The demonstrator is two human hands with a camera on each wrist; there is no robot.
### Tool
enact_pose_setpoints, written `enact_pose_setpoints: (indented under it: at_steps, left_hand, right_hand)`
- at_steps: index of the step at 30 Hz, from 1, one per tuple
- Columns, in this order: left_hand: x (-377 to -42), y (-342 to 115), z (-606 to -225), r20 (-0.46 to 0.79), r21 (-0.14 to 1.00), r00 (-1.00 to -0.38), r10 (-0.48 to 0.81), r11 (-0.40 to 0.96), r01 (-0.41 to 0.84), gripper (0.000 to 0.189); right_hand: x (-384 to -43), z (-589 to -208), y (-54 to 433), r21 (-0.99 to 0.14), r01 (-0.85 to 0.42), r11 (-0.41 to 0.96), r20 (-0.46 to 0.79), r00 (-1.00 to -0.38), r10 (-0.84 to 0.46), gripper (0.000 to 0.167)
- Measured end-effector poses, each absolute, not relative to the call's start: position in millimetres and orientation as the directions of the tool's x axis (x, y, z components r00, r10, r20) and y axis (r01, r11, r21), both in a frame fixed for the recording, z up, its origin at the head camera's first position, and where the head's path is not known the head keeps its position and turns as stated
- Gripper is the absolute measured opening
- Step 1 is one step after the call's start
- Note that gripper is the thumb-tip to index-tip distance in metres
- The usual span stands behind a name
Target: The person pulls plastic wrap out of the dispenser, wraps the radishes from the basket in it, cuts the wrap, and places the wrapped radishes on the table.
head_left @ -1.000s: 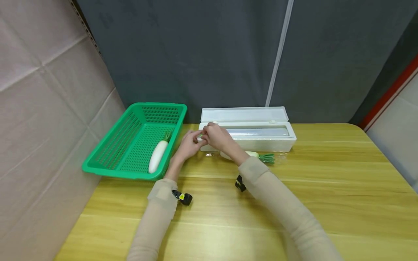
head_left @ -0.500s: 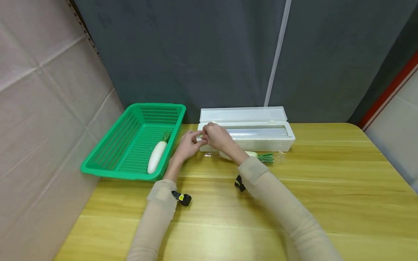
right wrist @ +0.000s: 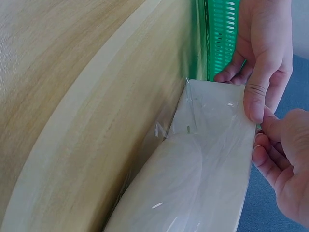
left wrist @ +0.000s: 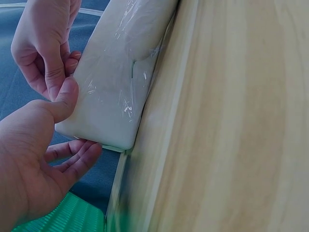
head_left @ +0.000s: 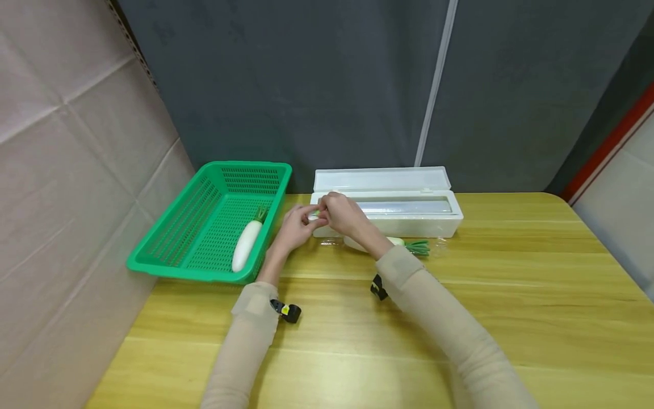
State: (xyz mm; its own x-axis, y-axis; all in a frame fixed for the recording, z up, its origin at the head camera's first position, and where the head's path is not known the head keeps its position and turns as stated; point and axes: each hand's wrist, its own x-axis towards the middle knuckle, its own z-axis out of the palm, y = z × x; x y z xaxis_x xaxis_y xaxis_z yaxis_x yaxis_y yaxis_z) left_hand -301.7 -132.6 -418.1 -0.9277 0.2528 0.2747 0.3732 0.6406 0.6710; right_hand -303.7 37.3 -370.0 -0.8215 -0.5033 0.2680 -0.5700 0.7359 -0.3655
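A long white cling film box (head_left: 419, 227) stands at the back of the table, its lid (head_left: 380, 179) raised and the film roll (head_left: 414, 207) showing inside. Clear cling film (left wrist: 128, 108) comes down over the box's front and covers a white radish (right wrist: 166, 179) lying before it, green leaves (head_left: 419, 248) to the right. My left hand (head_left: 296, 228) grips the box's left end, thumb at the top edge and fingers at the end face. Beside that thumb, my right hand (head_left: 341, 213) pinches a small green-tinged slider at the top edge, mostly hidden by the fingers.
Left of the box sits a green slotted basket (head_left: 191, 272), with another leafy white radish (head_left: 246, 247) inside. A dark curtain (head_left: 306, 85) hangs behind the wooden table (head_left: 511, 284). A pale draped wall (head_left: 76, 199) borders the left side.
The right hand has shifted very slightly to the right along the box's top edge, and a little more of the green-tinged piece shows. The left hand keeps its place.
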Motion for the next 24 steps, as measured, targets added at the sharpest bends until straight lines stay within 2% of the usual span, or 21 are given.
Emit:
enact_pose_setpoints:
  at_steps: [24]
  left_hand:
    - [-302.2, -133.7, -418.4, 0.275, 0.678, -0.927, 0.257, 0.632, 0.376, 0.042]
  right_hand:
    - [-299.3, -369.0, 41.1, -0.339, -0.579, 0.742, 0.292, -0.814, -0.502, 0.005]
